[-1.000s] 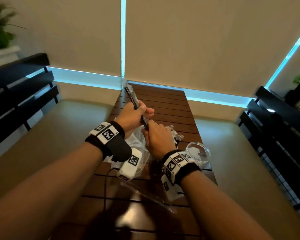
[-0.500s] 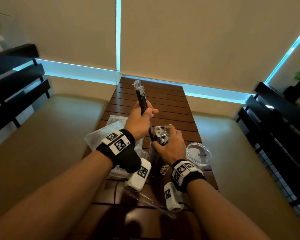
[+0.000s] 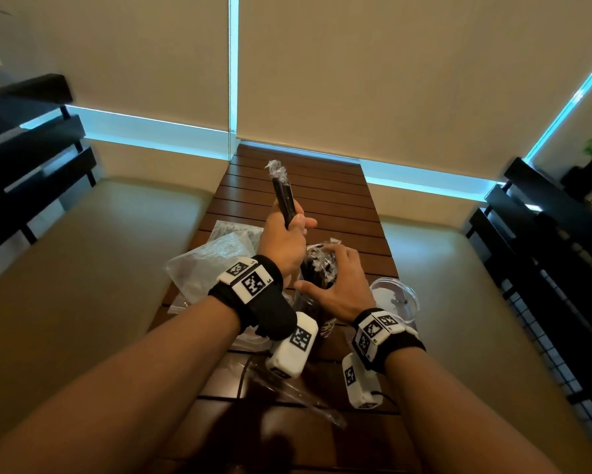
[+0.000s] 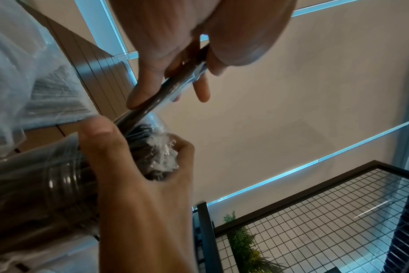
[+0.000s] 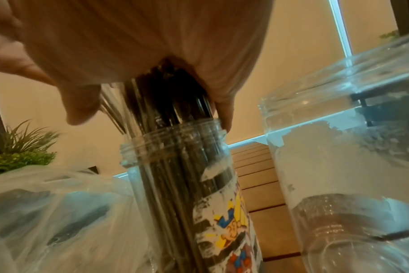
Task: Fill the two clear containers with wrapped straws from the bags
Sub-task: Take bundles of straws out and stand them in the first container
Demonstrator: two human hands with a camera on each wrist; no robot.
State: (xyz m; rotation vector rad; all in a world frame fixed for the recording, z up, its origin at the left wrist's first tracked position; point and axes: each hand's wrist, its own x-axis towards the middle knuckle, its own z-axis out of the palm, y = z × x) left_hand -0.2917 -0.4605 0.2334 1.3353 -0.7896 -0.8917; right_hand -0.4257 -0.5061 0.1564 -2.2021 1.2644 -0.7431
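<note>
My left hand [image 3: 296, 222] grips a small bundle of black wrapped straws [image 3: 282, 193] that points up and away over the table. Just below it stands a clear container [image 5: 180, 166] with a colourful label, packed with black straws [image 5: 166, 103] that stick out above its rim. My right hand [image 3: 325, 268] cups their crinkled wrapper tops, thumb and fingers curled round the bunch [image 4: 156, 153]. The bundle's lower end [image 4: 138, 112] reaches down beside my right thumb. A second clear container [image 3: 393, 299] stands to the right, with no straws visible in it.
Clear plastic bags [image 3: 216, 258] with more straws lie on the slatted wooden table [image 3: 321, 186] to the left of the containers. An empty wrapper [image 3: 287, 395] lies near the front. Cushioned benches flank the table, and black railings stand on both sides.
My right hand has let go of the bundle and dropped onto the straw tops in the container. My left hand has tipped the bundle more upright.
</note>
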